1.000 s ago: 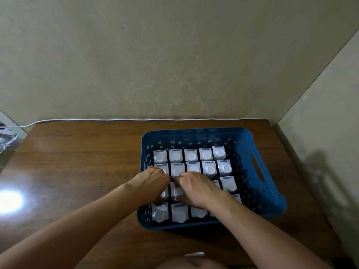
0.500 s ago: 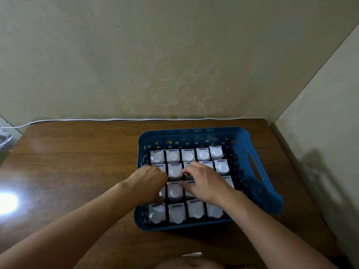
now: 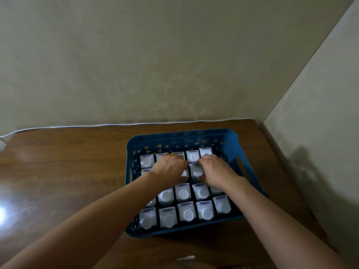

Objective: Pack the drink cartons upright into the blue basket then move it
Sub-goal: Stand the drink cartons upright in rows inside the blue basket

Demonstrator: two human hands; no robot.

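Both hands' fingers (image 3: pixel 204 159) curl onto square white-capped cartons (image 3: pixel 187 213) in perforated blue plastic basket (image 3: pixel 242 171); grasp unclear.

A white cable (image 3: pixel 116 125) runs along the brown wooden table's (image 3: pixel 68 171) far edge, below the beige wall (image 3: pixel 155 65)

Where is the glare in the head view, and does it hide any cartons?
Head view: the bright glare sits on the wooden table at the left edge, clear of the blue basket; dim light and slight blur soften the cartons, none washed out.
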